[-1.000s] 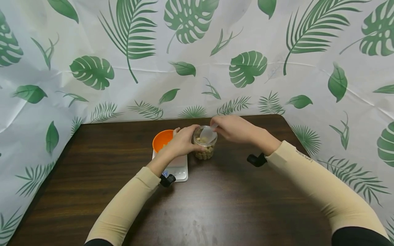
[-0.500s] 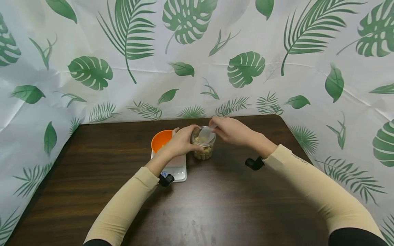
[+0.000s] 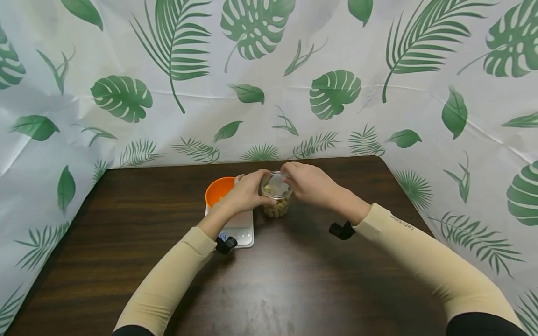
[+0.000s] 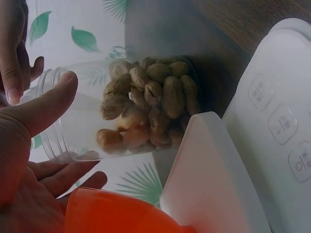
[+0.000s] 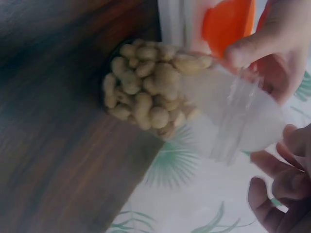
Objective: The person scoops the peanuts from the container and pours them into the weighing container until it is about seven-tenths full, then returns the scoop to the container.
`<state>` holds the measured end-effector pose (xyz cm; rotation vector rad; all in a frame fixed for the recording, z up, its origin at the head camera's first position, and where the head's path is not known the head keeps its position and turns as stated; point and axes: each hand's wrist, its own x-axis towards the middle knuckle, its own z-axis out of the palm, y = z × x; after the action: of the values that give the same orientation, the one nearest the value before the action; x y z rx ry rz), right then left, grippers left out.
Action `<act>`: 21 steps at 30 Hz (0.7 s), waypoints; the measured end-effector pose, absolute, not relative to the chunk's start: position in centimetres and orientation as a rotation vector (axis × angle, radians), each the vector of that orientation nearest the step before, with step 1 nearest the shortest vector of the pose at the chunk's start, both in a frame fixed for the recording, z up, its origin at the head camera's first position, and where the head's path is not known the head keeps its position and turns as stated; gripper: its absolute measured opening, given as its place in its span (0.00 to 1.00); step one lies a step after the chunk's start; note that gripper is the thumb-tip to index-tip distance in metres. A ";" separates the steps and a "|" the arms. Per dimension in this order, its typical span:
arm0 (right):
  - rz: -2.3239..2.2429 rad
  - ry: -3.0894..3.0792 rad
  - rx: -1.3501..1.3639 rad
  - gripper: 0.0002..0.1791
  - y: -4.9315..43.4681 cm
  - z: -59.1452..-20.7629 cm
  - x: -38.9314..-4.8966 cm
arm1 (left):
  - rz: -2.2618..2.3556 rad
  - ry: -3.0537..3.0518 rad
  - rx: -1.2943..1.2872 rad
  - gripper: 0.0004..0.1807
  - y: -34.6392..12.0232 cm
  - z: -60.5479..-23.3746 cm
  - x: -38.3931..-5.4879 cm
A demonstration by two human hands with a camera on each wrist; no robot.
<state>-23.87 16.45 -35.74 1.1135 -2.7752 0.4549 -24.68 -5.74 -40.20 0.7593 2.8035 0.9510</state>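
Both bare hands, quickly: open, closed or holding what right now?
Left hand: holding the clear, cylindrical jar of tan unshelled peanuts near its rim.
Right hand: holding the translucent white plastic spoon at the jar's mouth.

The head view is looking forward and down from farthest away, taking in the table (image 3: 319,280) and leafy backdrop (image 3: 286,112). Both wrist views are facing the jar (image 4: 82,126) from close by, rolled sideways, sharing its peanuts (image 5: 143,92) and part of the orange bowl (image 5: 228,24).

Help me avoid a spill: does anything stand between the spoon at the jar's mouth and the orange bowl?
Yes: the left hand, gripping the jar's neck, lies between the spoon and the bowl. Nothing visible blocks the space above that hand.
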 end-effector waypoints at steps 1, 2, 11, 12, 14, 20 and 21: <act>0.500 -2.774 1.102 0.10 16.5 -35.8 -23.9 | 0.951 2.804 0.759 0.45 -5.7 -40.2 -24.7; 0.535 -2.770 1.093 0.10 16.7 -35.8 -24.0 | 0.954 2.804 0.759 0.45 -5.7 -40.1 -24.7; 0.617 -2.692 1.061 0.10 16.7 -36.5 -23.9 | 0.945 2.806 0.754 0.45 -5.7 -40.0 -24.8; 0.632 -2.690 1.052 0.10 16.7 -36.8 -23.9 | 0.943 2.806 0.755 0.45 -5.8 -40.0 -24.8; 0.671 -2.686 1.038 0.11 16.7 -37.4 -23.9 | 0.940 2.804 0.755 0.45 -5.8 -40.0 -24.8; 0.858 -2.611 1.005 0.10 17.4 -38.6 -24.0 | 0.925 2.808 0.738 0.45 -5.8 -40.0 -24.7; 0.896 -2.597 1.000 0.10 17.5 -38.6 -24.0 | 0.927 2.809 0.735 0.46 -5.8 -40.0 -24.8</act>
<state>-24.02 17.50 -38.56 1.0001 -2.5968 0.8960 -24.78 -5.84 -39.99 0.7350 2.8093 0.9266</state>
